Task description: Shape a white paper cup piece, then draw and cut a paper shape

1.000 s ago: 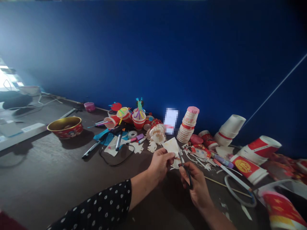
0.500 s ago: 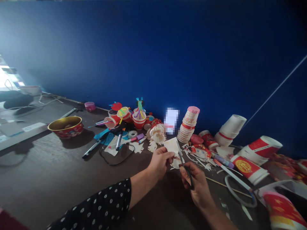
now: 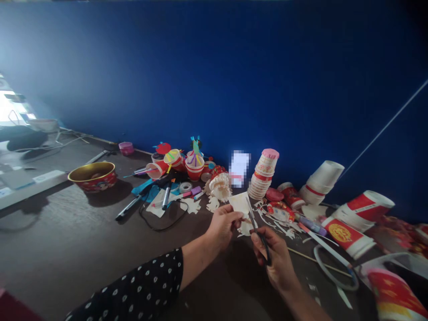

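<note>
Between the fingertips of my left hand [image 3: 223,226] is a piece of white paper [image 3: 239,203], its upper part standing up beyond the fingers. My right hand [image 3: 274,256] is closed around the dark handles of a pair of scissors [image 3: 265,250]. The blades point up and away, lying along the paper's right side; whether they are cutting into it I cannot tell. More cut white paper shows below and behind my fingertips, partly hidden by them. Thin white paper strips [image 3: 284,229] lie scattered just right of the scissors.
Stacked paper cups [image 3: 262,176] stand behind my hands, with more red-and-white cups [image 3: 347,234] at the right. A red-gold bowl [image 3: 93,177] sits at the left. Markers [image 3: 166,196], a tape roll [image 3: 185,187] and decorated cups [image 3: 194,168] crowd the middle. A blue wall [image 3: 207,80] rises behind.
Hardly anything differs. Both hands keep the same hold on the paper and the scissors, and the whole view has shifted very slightly.
</note>
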Demonstrator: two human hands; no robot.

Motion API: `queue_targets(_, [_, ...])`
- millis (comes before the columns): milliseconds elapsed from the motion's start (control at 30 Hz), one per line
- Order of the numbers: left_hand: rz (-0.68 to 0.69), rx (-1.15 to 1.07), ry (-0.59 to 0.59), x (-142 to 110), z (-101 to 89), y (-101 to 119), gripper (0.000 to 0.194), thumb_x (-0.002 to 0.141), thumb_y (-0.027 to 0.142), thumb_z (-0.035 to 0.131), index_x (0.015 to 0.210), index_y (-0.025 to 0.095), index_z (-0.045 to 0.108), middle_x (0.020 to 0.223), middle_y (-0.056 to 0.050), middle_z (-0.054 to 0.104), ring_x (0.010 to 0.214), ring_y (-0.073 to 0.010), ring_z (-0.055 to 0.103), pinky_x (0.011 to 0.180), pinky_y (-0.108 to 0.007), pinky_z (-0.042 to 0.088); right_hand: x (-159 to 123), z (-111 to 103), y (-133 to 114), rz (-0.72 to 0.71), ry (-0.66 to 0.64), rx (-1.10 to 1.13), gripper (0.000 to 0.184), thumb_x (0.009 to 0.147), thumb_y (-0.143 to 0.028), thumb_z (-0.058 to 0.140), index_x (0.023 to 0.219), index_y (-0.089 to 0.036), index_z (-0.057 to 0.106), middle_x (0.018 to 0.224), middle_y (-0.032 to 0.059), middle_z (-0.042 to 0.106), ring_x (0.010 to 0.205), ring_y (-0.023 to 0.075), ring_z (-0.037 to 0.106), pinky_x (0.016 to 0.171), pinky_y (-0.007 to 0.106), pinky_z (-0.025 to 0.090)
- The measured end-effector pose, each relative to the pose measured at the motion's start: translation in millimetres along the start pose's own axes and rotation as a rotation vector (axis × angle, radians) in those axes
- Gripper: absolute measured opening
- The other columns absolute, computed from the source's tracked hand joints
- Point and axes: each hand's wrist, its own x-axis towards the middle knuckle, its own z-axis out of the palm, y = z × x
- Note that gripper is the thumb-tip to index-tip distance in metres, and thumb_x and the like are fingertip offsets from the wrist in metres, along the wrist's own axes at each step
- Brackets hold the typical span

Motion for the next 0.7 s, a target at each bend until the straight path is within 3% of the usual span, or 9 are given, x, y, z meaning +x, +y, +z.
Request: queue_targets(700, [-0.015, 0.008, 0.008, -0.3, -1.0, 1.6, 0.011, 0.048, 0.017, 0.062, 0.053, 0.012, 0.054, 0.043, 0.002, 0.051, 0.036, -0.0032, 0.033, 0.042, -0.019, 0.021, -1.2, 0.1, 1.4, -0.005, -0.02, -0.023, 0.032, 0.07, -0.048, 0.063, 0.077, -0.017, 0.054, 0.047, -0.0082, 0.041, 0.039, 0.0034, 0.033, 0.035, 0.014, 0.028])
